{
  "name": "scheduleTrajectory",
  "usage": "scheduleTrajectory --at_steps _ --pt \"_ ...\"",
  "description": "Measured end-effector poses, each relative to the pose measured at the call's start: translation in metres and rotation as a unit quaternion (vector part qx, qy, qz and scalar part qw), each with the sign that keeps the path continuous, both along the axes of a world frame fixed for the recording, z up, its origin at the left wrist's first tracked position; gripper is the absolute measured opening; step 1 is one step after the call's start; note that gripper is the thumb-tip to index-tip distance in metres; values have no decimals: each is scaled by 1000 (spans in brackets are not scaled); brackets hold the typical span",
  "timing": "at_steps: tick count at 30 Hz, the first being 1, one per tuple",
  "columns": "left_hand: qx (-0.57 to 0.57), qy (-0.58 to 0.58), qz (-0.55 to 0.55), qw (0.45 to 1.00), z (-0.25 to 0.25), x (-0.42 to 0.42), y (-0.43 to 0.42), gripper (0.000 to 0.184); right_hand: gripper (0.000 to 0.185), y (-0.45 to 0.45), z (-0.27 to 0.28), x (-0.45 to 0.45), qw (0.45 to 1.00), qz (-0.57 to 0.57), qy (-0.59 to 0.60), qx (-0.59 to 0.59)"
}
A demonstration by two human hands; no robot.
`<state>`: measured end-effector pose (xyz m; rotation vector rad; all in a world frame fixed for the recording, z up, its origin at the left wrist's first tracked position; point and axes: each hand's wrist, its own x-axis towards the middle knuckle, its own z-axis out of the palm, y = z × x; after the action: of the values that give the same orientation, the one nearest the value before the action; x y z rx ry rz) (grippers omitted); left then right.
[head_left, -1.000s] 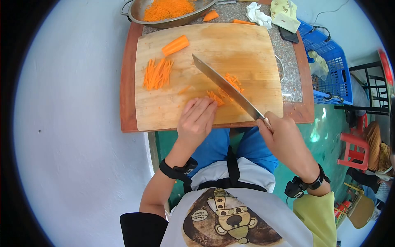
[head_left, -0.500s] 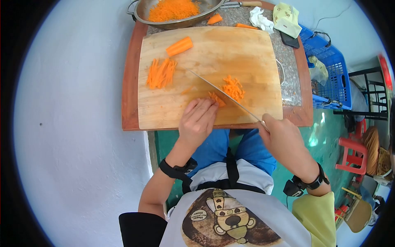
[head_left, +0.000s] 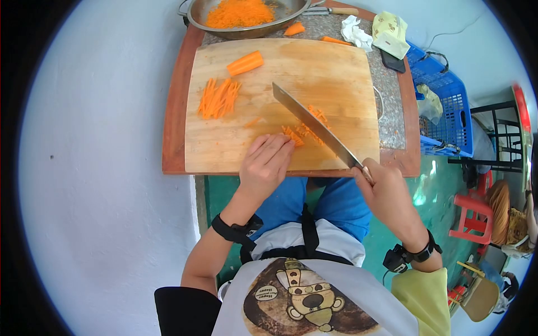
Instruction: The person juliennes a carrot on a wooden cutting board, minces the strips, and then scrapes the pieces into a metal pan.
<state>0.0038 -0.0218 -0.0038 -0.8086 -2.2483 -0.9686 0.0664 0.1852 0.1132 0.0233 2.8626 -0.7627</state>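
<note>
My right hand (head_left: 384,187) is wrapped round the handle of a kitchen knife (head_left: 314,124), whose broad blade slants up and left over the wooden cutting board (head_left: 280,56). Closed fingers of my left hand (head_left: 266,165) press a small bunch of carrot strips (head_left: 292,136) onto the board, left of the blade. Diced carrot (head_left: 318,113) lies beside and partly behind the blade. Further left is a pile of carrot sticks (head_left: 219,98), with a thick carrot piece (head_left: 245,63) above it.
A metal pan (head_left: 263,29) of finely cut carrot stands at the table's far left. Behind the board lie carrot pieces (head_left: 294,28), a wooden-handled tool (head_left: 342,10), crumpled tissue (head_left: 355,33) and a phone (head_left: 392,61). A blue basket (head_left: 448,106) and red stool (head_left: 472,218) are at right.
The knife blade has tilted to show its flat side, and its tip has moved right and up. Some diced carrot now lies along the blade. My left hand stays on the strips.
</note>
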Motion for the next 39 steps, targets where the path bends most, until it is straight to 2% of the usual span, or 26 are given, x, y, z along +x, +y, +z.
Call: scheduleTrajectory --at_steps 17,25,31,39 --pt "-5 3 -4 1000 0 0 -1 18 21 -2 -1 -5 999 34 -9 41" --pt "-14 3 -6 1000 2 0 0 18 23 -4 -6 -11 992 77 -3 97" --pt "3 3 -9 1000 2 0 0 18 24 6 -6 -9 1000 7 -25 -5" --pt "-16 3 -4 1000 0 0 0 17 20 -5 -6 4 999 47 -10 -14"
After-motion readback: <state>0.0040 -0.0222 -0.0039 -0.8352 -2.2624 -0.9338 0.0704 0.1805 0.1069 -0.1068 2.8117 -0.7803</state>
